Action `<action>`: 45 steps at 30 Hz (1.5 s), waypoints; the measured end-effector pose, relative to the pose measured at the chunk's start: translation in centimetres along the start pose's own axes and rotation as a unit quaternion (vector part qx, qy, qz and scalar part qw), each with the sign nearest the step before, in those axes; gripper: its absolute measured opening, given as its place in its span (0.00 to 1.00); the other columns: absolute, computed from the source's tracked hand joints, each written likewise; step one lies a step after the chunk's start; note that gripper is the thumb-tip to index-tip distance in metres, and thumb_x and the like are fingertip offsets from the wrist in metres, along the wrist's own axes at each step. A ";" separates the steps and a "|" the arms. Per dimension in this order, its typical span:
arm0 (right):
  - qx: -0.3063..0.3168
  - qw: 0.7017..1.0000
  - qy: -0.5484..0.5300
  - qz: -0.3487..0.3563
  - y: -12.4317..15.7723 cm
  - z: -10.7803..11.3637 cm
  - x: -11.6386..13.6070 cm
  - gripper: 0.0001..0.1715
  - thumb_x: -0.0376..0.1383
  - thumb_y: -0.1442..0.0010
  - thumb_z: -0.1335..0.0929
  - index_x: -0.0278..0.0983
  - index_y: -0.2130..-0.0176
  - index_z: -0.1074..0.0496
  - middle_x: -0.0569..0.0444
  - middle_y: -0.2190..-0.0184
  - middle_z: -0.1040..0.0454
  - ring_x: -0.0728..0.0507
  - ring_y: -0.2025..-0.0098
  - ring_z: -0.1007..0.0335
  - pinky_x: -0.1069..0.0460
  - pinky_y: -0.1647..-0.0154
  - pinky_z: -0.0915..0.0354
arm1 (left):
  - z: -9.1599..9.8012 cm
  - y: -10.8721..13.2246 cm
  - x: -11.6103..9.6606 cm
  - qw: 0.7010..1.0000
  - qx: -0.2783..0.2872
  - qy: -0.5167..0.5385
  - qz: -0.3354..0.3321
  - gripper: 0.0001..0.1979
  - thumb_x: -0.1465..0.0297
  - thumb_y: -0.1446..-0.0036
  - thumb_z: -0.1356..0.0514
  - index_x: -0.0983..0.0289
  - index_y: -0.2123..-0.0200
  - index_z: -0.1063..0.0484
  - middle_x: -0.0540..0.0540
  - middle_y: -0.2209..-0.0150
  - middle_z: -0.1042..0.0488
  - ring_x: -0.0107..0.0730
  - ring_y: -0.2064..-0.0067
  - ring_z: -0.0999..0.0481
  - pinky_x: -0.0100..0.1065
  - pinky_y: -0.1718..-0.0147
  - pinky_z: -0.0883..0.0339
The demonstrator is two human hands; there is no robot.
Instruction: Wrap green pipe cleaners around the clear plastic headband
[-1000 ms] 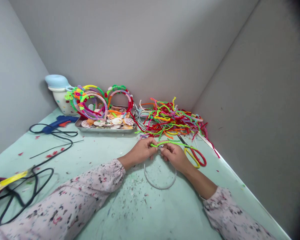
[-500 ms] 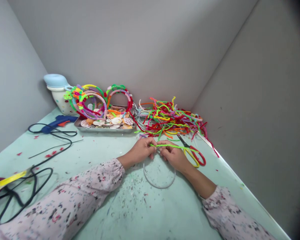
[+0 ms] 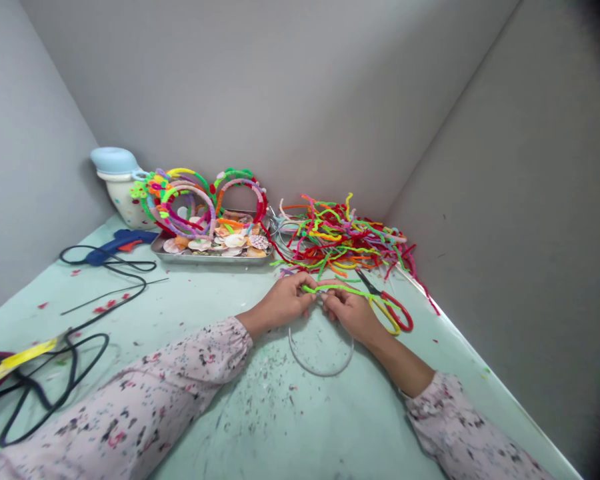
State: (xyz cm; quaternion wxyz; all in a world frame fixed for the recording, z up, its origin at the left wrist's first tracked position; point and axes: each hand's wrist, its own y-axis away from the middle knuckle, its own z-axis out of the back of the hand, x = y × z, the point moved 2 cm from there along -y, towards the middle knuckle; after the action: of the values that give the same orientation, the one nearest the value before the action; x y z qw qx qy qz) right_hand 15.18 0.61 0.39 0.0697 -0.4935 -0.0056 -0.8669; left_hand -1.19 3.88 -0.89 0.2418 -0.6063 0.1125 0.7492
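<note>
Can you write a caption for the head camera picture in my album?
Left hand and right hand hold a lime-green pipe cleaner against a bare headband beside red-and-yellow scissors.

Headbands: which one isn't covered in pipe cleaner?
The thin grey hoop, held at its top by the left hand and right hand; the others, leaning by the shell tray, are wrapped in bright pipe cleaners.

Tabletop (image 3: pixel 300 427): pale green, flecked with coloured scraps. Nearer than the left hand (image 3: pixel 283 303) and right hand (image 3: pixel 351 315), a thin hairband (image 3: pixel 321 375) lies flat. Beyond them: a steel tray (image 3: pixel 210 260) of seashells and a pipe-cleaner heap (image 3: pixel 340 240). Right of the right hand: scissors (image 3: pixel 391 312). Left of the left hand: a hot glue gun (image 3: pixel 115 243) and black cord (image 3: pixel 130 265).
</note>
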 end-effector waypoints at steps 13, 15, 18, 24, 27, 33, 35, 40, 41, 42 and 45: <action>0.003 1.000 -0.002 0.002 -0.1 -0.1 -0.1 0.13 0.42 0.42 0.37 0.37 0.64 0.29 0.60 0.82 0.35 0.49 0.78 0.39 0.55 0.75 0.42 | 0.0 0.1 0.0 0.999 -0.013 -0.024 0.017 0.06 0.68 0.48 0.44 0.64 0.66 0.34 0.46 0.83 0.32 0.26 0.80 0.30 0.24 0.80 0.42; 0.003 1.000 -0.001 0.002 -0.2 -0.1 -0.2 0.14 0.43 0.42 0.37 0.36 0.67 0.29 0.60 0.82 0.35 0.49 0.79 0.39 0.55 0.75 0.43 | 0.1 0.1 0.1 1.000 -0.009 -0.024 0.017 0.06 0.68 0.48 0.44 0.64 0.66 0.34 0.46 0.83 0.32 0.26 0.80 0.30 0.24 0.80 0.43; 0.001 1.000 0.003 -0.002 -0.2 -0.2 -0.5 0.16 0.45 0.42 0.37 0.36 0.71 0.30 0.60 0.83 0.35 0.49 0.79 0.40 0.54 0.75 0.42 | 0.2 0.1 0.0 1.000 -0.007 -0.022 0.012 0.07 0.68 0.48 0.43 0.65 0.66 0.33 0.47 0.83 0.31 0.25 0.80 0.31 0.24 0.80 0.43; -0.004 1.000 0.018 -0.015 -0.2 -0.2 -0.5 0.18 0.45 0.42 0.37 0.37 0.75 0.32 0.60 0.84 0.36 0.49 0.80 0.41 0.54 0.75 0.43 | 0.2 0.1 -0.2 1.000 -0.011 -0.019 0.010 0.07 0.67 0.48 0.43 0.65 0.68 0.33 0.47 0.82 0.31 0.25 0.80 0.31 0.24 0.80 0.43; -0.005 1.000 0.021 -0.015 -0.1 -0.1 -0.3 0.18 0.45 0.42 0.37 0.37 0.75 0.31 0.60 0.84 0.36 0.49 0.80 0.41 0.54 0.75 0.43 | 0.3 0.2 -0.6 1.000 -0.009 -0.014 0.004 0.07 0.67 0.48 0.42 0.66 0.68 0.33 0.47 0.81 0.32 0.25 0.80 0.31 0.24 0.80 0.42; -0.004 1.000 0.001 0.007 0.0 -0.1 0.1 0.14 0.40 0.43 0.38 0.36 0.63 0.26 0.60 0.83 0.34 0.49 0.80 0.41 0.55 0.77 0.44 | 0.4 0.5 -1.4 1.000 -0.008 -0.009 -0.003 0.07 0.67 0.48 0.42 0.66 0.69 0.32 0.47 0.83 0.33 0.23 0.79 0.33 0.24 0.78 0.43; 0.000 1.000 -0.014 0.013 0.0 -0.1 0.1 0.17 0.38 0.44 0.38 0.37 0.57 0.27 0.60 0.81 0.33 0.49 0.80 0.41 0.55 0.77 0.43 | 0.4 0.5 -1.4 1.000 -0.008 -0.014 -0.004 0.07 0.67 0.48 0.43 0.66 0.69 0.31 0.47 0.83 0.32 0.24 0.79 0.33 0.25 0.78 0.44; 0.001 1.000 -0.016 0.025 0.0 -0.1 0.1 0.19 0.38 0.44 0.38 0.38 0.54 0.27 0.59 0.79 0.31 0.49 0.79 0.39 0.55 0.75 0.41 | 0.5 0.5 -1.4 1.000 -0.005 -0.019 0.001 0.06 0.68 0.48 0.43 0.66 0.69 0.31 0.47 0.82 0.31 0.24 0.79 0.32 0.25 0.77 0.43; 0.002 1.000 -0.016 0.026 0.0 -0.1 0.2 0.18 0.38 0.44 0.38 0.38 0.54 0.27 0.59 0.78 0.31 0.49 0.78 0.39 0.55 0.75 0.41 | 0.5 0.5 -1.4 1.000 -0.003 -0.019 0.002 0.06 0.69 0.48 0.43 0.66 0.68 0.31 0.47 0.82 0.31 0.24 0.79 0.31 0.25 0.77 0.43; 0.003 0.999 -0.017 0.027 0.0 -0.1 0.3 0.18 0.38 0.43 0.38 0.38 0.54 0.27 0.59 0.78 0.31 0.49 0.78 0.39 0.55 0.75 0.41 | 0.5 0.5 -1.4 1.000 -0.001 -0.018 0.002 0.06 0.69 0.48 0.43 0.66 0.68 0.31 0.47 0.82 0.31 0.24 0.79 0.31 0.25 0.76 0.43; 0.005 1.000 -0.010 0.027 0.1 0.0 0.4 0.17 0.38 0.43 0.38 0.38 0.56 0.27 0.59 0.78 0.31 0.49 0.78 0.39 0.55 0.75 0.41 | 0.5 0.5 -1.4 1.000 0.001 -0.017 0.000 0.06 0.69 0.47 0.43 0.66 0.68 0.31 0.48 0.82 0.31 0.24 0.79 0.31 0.25 0.76 0.42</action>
State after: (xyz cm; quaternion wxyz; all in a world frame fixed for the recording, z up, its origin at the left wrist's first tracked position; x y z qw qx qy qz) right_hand 14.97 0.45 0.76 0.0952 -0.5014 0.0027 -0.8600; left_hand -1.68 3.38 0.49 0.2447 -0.5929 0.1091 0.7594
